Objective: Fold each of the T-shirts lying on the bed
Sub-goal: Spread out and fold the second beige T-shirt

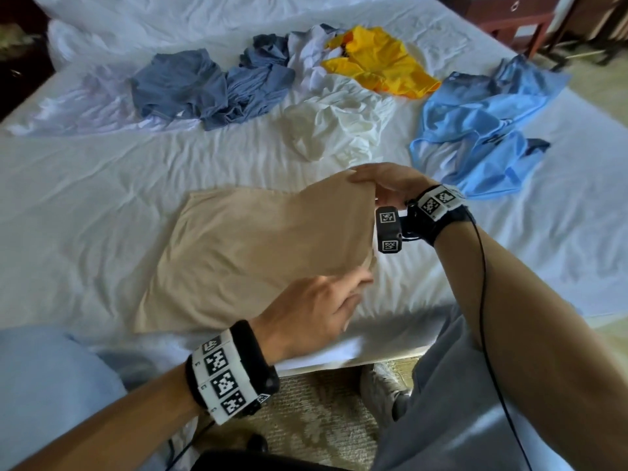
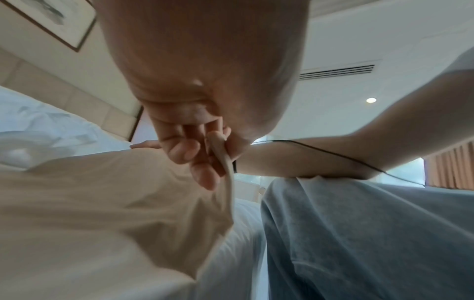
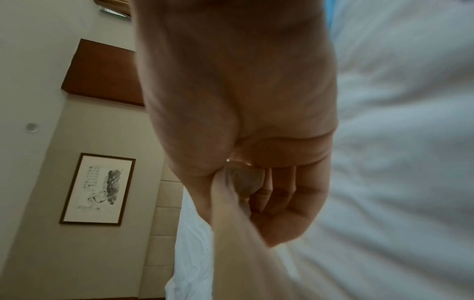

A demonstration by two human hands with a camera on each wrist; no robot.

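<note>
A beige T-shirt (image 1: pixel 258 253) lies partly folded on the white bed (image 1: pixel 85 185), its right edge lifted off the sheet. My left hand (image 1: pixel 343 287) pinches the near right corner; in the left wrist view the beige T-shirt (image 2: pixel 102 203) hangs from my left hand (image 2: pixel 220 146). My right hand (image 1: pixel 370 180) pinches the far right corner, and the right wrist view shows the beige cloth (image 3: pixel 231 233) caught between thumb and fingers of my right hand (image 3: pixel 231 182).
Unfolded shirts lie across the far side of the bed: a grey-blue pile (image 1: pixel 204 86), a white one (image 1: pixel 336 127), a yellow one (image 1: pixel 377 59) and a light blue one (image 1: pixel 482 124). A dark wooden table (image 1: pixel 516 15) stands at the far right. Carpet (image 1: pixel 323 419) lies below the bed's near edge.
</note>
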